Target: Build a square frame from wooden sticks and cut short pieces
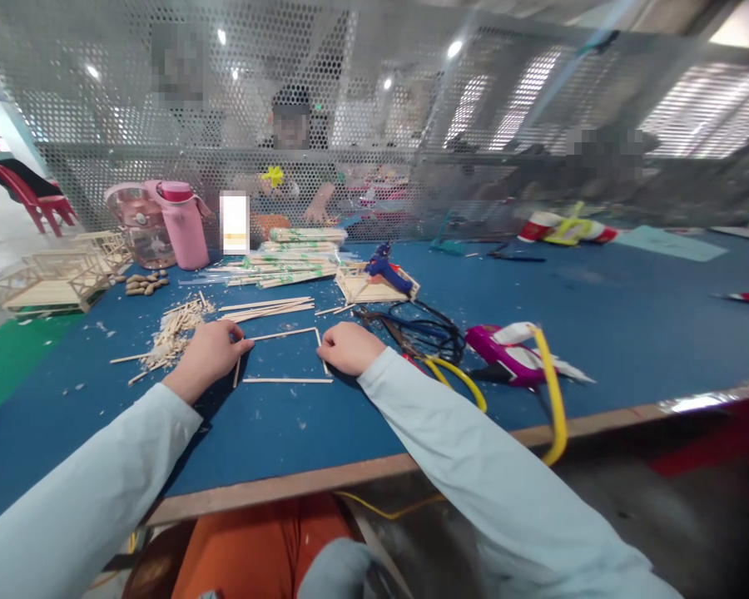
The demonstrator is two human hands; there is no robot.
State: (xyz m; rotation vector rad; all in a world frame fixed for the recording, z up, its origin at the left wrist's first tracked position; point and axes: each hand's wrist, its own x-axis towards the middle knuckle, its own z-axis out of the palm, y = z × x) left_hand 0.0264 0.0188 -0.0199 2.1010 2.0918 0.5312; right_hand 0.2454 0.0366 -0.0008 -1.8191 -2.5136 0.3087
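Thin wooden sticks lie in a rough rectangle on the blue table, with a far stick (pixel 285 334), a near stick (pixel 287 380), a short left stick (pixel 236 372) and a short right stick (pixel 317 337). At the far left corner, my left hand (pixel 209 351) is closed, its fingertips pinched on the left stick beside the far stick's end. Over the right side, my right hand (pixel 351 348) is closed on the right stick, partly covering it. The near stick lies untouched, with a small gap at its left end.
A pile of short stick pieces (pixel 178 333) lies left, longer sticks (pixel 268 309) behind. A blue glue gun (pixel 387 270) rests on a small stick frame (pixel 355 287). Cables, pliers with yellow handles (pixel 458 374) and a purple tool (pixel 505 353) lie right. A pink bottle (pixel 184 229) stands back left.
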